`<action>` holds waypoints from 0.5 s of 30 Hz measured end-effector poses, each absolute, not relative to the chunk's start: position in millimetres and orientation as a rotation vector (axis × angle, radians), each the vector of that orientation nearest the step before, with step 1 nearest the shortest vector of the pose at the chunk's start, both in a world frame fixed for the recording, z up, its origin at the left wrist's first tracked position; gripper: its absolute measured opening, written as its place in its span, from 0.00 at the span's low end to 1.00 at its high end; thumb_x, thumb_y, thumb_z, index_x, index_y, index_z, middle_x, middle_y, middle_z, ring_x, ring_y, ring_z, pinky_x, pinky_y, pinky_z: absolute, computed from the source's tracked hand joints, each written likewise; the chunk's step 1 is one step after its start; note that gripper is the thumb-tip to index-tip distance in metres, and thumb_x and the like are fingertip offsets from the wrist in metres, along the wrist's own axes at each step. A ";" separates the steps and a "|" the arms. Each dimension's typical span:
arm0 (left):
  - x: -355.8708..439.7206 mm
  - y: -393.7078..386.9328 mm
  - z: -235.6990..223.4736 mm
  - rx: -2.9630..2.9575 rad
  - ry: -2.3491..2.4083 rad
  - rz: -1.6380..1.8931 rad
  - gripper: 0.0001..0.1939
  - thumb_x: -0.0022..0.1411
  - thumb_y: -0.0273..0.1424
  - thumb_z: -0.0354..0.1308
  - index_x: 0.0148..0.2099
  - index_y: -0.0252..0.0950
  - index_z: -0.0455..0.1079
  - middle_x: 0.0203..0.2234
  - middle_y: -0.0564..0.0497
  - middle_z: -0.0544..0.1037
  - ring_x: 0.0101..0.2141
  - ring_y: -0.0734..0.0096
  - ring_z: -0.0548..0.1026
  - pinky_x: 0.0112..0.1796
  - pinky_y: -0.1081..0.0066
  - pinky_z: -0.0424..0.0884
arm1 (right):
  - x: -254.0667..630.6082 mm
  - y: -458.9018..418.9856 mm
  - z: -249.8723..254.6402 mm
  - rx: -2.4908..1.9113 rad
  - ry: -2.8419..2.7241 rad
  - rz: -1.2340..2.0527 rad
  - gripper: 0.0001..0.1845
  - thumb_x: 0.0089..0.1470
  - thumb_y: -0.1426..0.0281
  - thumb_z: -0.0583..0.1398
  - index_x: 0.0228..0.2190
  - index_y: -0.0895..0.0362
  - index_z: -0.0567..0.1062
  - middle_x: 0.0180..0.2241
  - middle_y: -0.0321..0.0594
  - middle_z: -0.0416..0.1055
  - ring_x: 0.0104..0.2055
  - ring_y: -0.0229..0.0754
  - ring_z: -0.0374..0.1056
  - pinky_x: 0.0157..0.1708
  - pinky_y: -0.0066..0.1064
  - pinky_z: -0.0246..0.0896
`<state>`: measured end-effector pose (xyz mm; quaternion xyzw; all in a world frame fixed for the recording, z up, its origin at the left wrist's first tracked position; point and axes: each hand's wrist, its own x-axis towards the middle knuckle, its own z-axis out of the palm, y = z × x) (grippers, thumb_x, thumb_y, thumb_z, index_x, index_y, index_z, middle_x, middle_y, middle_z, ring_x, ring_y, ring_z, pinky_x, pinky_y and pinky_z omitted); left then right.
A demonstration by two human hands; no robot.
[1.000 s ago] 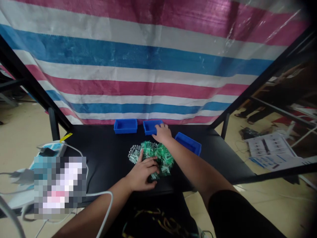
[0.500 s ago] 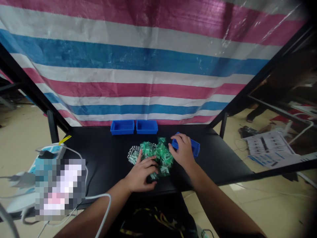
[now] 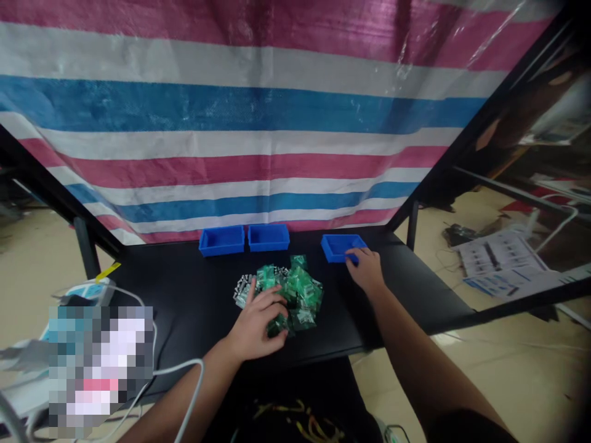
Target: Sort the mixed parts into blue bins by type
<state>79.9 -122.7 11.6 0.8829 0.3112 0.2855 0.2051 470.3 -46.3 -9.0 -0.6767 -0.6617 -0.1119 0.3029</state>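
Note:
A heap of small green packets (image 3: 302,288), apparently clear plastic with printed pieces in them, lies mid-table. Small silvery metal parts (image 3: 241,289) spread at the heap's left side. My left hand (image 3: 258,323) rests over the near left of the heap, fingers spread, thumb apart; what lies beneath the palm is hidden. On the right, my right hand (image 3: 367,269) has its fingers curled at the near right rim of a blue plastic bin (image 3: 330,251). Some of its fingertips are hard to make out. The inside of that bin looks bare where it shows.
Two more blue bins, a left one (image 3: 221,251) and a middle one (image 3: 268,246), stand along the back of the black table (image 3: 194,320). A striped sheet (image 3: 258,147) hangs behind. White cables (image 3: 196,375) and a power strip (image 3: 96,289) crowd the left front.
The right-hand blue bin has shifted back and turned straighter, with my right hand moving right along with it. My left hand stays over the heap. The camera view has swung slightly.

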 end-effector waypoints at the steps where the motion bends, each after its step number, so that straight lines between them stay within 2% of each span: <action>1: 79.4 -122.8 11.9 2.458 0.883 0.800 0.12 0.57 0.36 0.61 0.45 0.44 0.71 0.50 0.50 0.76 0.65 0.53 0.63 0.67 0.44 0.21 | 464.1 -35.9 -8.9 -1.790 -1.770 -0.287 0.09 0.56 0.69 0.59 0.38 0.54 0.78 0.38 0.45 0.76 0.46 0.53 0.69 0.52 0.49 0.57; 4: 78.9 -122.6 11.2 2.463 0.911 0.797 0.14 0.56 0.35 0.62 0.45 0.43 0.70 0.49 0.50 0.76 0.65 0.52 0.63 0.68 0.44 0.24 | 439.1 -14.1 -6.0 -1.671 -1.814 -0.204 0.11 0.56 0.68 0.60 0.41 0.54 0.79 0.41 0.46 0.75 0.46 0.53 0.69 0.52 0.50 0.60; 7: 78.8 -120.8 8.9 2.471 0.894 0.810 0.14 0.55 0.35 0.62 0.46 0.43 0.70 0.49 0.49 0.77 0.65 0.52 0.64 0.68 0.43 0.25 | 413.3 -9.9 -2.6 -1.470 -1.812 0.009 0.20 0.57 0.65 0.61 0.51 0.53 0.74 0.50 0.47 0.71 0.43 0.48 0.70 0.43 0.42 0.69; 9: 79.3 -119.5 9.2 2.461 0.866 0.850 0.14 0.56 0.34 0.62 0.46 0.43 0.70 0.48 0.49 0.77 0.64 0.52 0.65 0.68 0.42 0.28 | 402.4 -13.4 -3.8 -1.405 -1.777 0.064 0.20 0.58 0.65 0.60 0.52 0.52 0.74 0.51 0.46 0.68 0.42 0.47 0.70 0.39 0.39 0.71; 10: 80.0 -119.5 11.4 2.453 0.844 0.879 0.14 0.56 0.33 0.62 0.46 0.43 0.70 0.48 0.49 0.77 0.63 0.52 0.65 0.69 0.41 0.31 | 399.7 -15.6 -6.2 -1.399 -1.757 0.037 0.18 0.58 0.65 0.59 0.50 0.52 0.75 0.50 0.46 0.68 0.44 0.47 0.70 0.41 0.40 0.71; 13: 84.0 -128.0 32.0 2.408 0.729 1.012 0.16 0.57 0.30 0.61 0.49 0.42 0.69 0.46 0.47 0.77 0.59 0.54 0.70 0.66 0.41 0.49 | 401.0 -17.4 -18.8 -1.468 -1.693 -0.137 0.18 0.57 0.66 0.60 0.48 0.54 0.76 0.48 0.48 0.67 0.50 0.53 0.67 0.53 0.48 0.67; 15: 85.6 -143.3 59.3 2.308 0.600 1.182 0.20 0.57 0.28 0.61 0.52 0.42 0.67 0.43 0.46 0.77 0.50 0.57 0.75 0.58 0.47 0.66 | 405.1 -13.2 -28.2 -1.563 -1.652 -0.207 0.23 0.55 0.65 0.61 0.52 0.55 0.74 0.50 0.51 0.64 0.52 0.57 0.65 0.56 0.53 0.63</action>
